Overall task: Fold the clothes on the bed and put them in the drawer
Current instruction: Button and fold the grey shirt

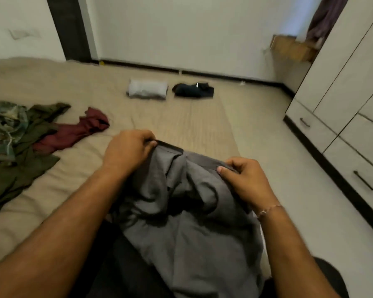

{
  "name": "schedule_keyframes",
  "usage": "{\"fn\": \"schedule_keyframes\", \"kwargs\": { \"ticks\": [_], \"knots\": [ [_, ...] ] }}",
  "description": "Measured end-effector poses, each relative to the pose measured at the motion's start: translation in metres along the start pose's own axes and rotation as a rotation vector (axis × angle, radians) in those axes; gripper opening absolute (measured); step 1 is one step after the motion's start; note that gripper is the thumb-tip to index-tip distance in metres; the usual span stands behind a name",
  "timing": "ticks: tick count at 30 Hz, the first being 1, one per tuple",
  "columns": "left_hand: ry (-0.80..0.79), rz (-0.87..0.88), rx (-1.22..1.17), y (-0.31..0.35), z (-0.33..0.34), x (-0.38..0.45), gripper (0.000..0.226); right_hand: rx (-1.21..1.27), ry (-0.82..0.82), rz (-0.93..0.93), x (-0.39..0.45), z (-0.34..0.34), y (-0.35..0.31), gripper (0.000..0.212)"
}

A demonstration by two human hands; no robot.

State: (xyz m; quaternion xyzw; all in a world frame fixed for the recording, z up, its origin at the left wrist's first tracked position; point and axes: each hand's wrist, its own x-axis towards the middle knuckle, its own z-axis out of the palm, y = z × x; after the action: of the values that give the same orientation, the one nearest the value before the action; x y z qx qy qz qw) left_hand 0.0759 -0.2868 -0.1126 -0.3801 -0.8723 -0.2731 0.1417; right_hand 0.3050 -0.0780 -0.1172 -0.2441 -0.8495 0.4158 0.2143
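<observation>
A grey garment (187, 222) hangs crumpled in front of me over the near edge of the bed (181, 123). My left hand (127, 151) pinches its top hem at the left, and my right hand (243, 177) pinches the same hem at the right. Farther up the bed lie a folded white garment (147, 89) and a folded dark garment (193, 90) side by side. On the bed's left side sit a loose maroon garment (73, 132), an olive green one (24, 160) and a patterned green one (4, 121).
A white wardrobe (353, 67) with drawers (357, 175) and dark handles stands along the right, across a strip of pale floor (289, 168). A cardboard box (293, 48) sits in the far right corner. A dark door frame (67, 29) rises behind the bed.
</observation>
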Motion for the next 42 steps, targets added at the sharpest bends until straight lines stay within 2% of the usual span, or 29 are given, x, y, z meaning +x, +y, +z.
{"fn": "schedule_keyframes", "kwargs": {
  "ticks": [2, 4, 7, 9, 10, 12, 14, 16, 19, 22, 25, 31, 38, 42],
  "knots": [
    [0.055, 0.02, 0.159, 0.013, -0.005, 0.046, 0.016, -0.167, 0.164, 0.001, 0.048, -0.005, -0.017, 0.01],
    [0.225, 0.088, 0.182, 0.031, -0.024, 0.084, 0.012, -0.243, 0.406, -0.049, 0.084, -0.02, -0.049, 0.012],
    [0.53, 0.186, 0.013, 0.05, -0.047, 0.106, 0.022, -0.305, 0.691, -0.242, 0.096, -0.038, -0.091, 0.006],
    [0.635, 0.205, -0.076, 0.062, -0.055, 0.092, 0.02, -0.355, 0.762, -0.374, 0.081, -0.04, -0.103, 0.004],
    [0.647, 0.211, -0.076, 0.066, -0.052, 0.075, 0.018, -0.405, 0.755, -0.41, 0.068, -0.037, -0.1, 0.005],
    [0.614, 0.231, -0.091, 0.066, -0.033, 0.029, 0.016, -0.525, 0.642, -0.392, 0.04, -0.024, -0.082, 0.009],
    [0.532, 0.249, -0.136, 0.057, -0.002, -0.029, 0.014, -0.662, 0.466, -0.278, 0.007, -0.004, -0.048, 0.018],
    [0.453, 0.27, -0.203, 0.053, 0.021, -0.083, 0.012, -0.669, 0.321, -0.161, -0.029, 0.01, -0.019, 0.026],
    [0.365, 0.241, -0.227, 0.06, 0.036, -0.131, 0.01, -0.306, 0.144, -0.024, -0.073, 0.027, 0.011, 0.025],
    [0.338, 0.239, -0.218, 0.079, 0.032, -0.151, 0.007, 0.061, 0.059, 0.045, -0.099, 0.037, 0.019, 0.015],
    [0.312, 0.305, -0.219, 0.088, 0.035, -0.165, 0.002, 0.25, 0.044, 0.062, -0.108, 0.04, 0.017, 0.013],
    [0.325, 0.371, -0.278, 0.089, 0.045, -0.165, 0.009, 0.597, 0.068, 0.207, -0.116, 0.045, 0.018, 0.002],
    [0.255, 0.417, -0.352, 0.09, 0.054, -0.167, 0.009, 0.626, 0.129, 0.114, -0.119, 0.051, 0.016, 0.011],
    [0.232, 0.419, -0.362, 0.09, 0.054, -0.168, 0.007, 0.613, 0.105, 0.074, -0.119, 0.056, 0.02, 0.012]
  ]
}}
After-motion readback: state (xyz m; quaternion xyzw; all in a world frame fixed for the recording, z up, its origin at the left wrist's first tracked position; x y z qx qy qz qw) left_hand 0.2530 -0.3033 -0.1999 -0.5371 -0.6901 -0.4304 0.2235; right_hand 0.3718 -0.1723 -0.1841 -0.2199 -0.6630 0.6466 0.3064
